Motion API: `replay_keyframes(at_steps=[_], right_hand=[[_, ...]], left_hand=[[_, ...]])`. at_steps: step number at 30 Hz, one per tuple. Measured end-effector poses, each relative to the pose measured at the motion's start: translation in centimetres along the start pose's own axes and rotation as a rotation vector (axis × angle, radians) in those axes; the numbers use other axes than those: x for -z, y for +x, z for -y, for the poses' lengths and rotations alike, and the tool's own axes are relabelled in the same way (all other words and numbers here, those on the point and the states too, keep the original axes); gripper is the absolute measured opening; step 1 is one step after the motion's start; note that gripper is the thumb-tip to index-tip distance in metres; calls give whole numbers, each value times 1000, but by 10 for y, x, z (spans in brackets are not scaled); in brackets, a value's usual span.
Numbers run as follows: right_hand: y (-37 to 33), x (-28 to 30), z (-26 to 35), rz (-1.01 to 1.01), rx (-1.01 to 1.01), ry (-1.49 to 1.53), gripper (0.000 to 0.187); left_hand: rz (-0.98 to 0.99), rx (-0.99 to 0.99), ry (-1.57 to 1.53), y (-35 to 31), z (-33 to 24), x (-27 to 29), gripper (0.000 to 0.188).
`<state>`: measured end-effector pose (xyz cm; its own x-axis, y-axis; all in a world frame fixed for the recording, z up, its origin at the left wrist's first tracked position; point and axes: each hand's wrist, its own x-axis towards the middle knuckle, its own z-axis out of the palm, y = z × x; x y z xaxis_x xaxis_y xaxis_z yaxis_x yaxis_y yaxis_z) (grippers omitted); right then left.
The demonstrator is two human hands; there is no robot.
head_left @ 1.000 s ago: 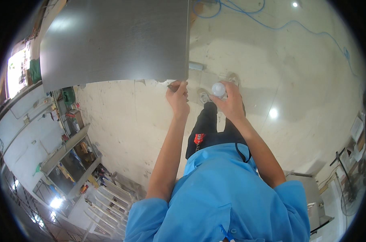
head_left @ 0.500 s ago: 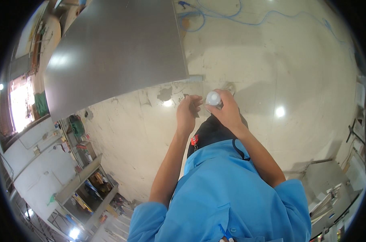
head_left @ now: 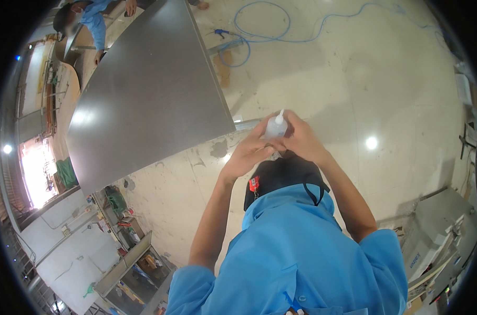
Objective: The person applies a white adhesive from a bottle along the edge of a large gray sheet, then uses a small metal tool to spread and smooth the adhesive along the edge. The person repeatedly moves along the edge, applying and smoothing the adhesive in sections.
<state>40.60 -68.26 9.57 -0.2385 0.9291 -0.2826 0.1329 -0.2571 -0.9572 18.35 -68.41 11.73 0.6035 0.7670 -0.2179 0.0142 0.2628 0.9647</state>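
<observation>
A small translucent white squeeze bottle [head_left: 275, 129] with a narrow pointed nozzle is held in front of my waist, the nozzle tilted up and away from me. My right hand [head_left: 306, 140] wraps around its right side. From the left, my left hand [head_left: 249, 153] closes on the bottle too, its fingers meeting those of the right. The lower part of the bottle is hidden behind my fingers. Something small and greyish shows just below the hands, too unclear to name.
A large dark grey panel [head_left: 154, 100] lies ahead on the left, its near corner close to my hands. Another person in a blue sleeve [head_left: 95, 29] is at its far edge. A blue hose [head_left: 322, 26] curls on the floor. Shelving [head_left: 128, 270] stands at lower left.
My left hand has come over to the bottle, having been apart with a thin brownish piece by its fingers. The bottle has tipped, showing its nozzle. Another person has come into view at far left.
</observation>
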Motion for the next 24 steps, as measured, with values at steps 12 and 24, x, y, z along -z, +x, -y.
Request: replay_keyframes(at_steps=[12,24], right_hand=[[2,-1,52,-337,280,-35,43],[13,-122,43,-695,121,130,17]], left_hand=[[-136,-140,-219,39,2,28,33],[14,-234,258,30,-31,92,47]])
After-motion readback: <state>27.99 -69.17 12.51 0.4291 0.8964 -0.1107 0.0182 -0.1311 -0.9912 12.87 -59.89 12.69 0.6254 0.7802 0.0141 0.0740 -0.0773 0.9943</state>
